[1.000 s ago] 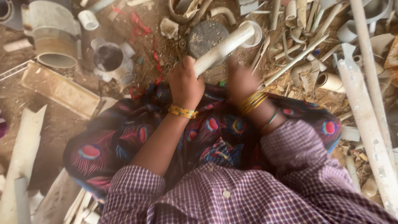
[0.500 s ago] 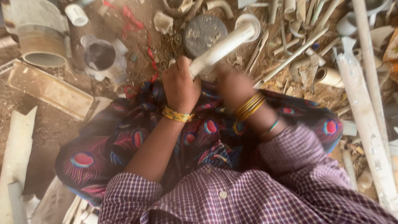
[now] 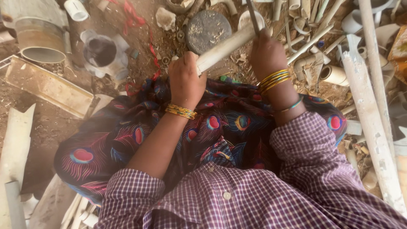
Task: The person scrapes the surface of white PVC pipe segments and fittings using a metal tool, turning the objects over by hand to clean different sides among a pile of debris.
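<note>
While a dusty white pipe [image 3: 224, 46] slants up and to the right above the person's lap, the left hand [image 3: 185, 80] is closed around its lower end and the right hand [image 3: 266, 53] is closed on a thin dark blade [image 3: 253, 17] set against the pipe's upper end. Gold bangles [image 3: 181, 111] ring the left wrist; more gold bangles and a green one circle the right. Both forearms come out of a purple checked shirt [image 3: 237, 199], over a dark cloth [image 3: 127, 140] printed with peacock feathers that covers the knees. Just beyond the pipe, a round dark disc [image 3: 207, 27] lies on the dirt floor [image 3: 46, 123], with a grey pipe fitting [image 3: 104, 53] to the left and a wide metal cylinder [image 3: 36, 40] farther left. Long pale pipes [image 3: 373, 118] and short offcuts litter the floor on the right.
</note>
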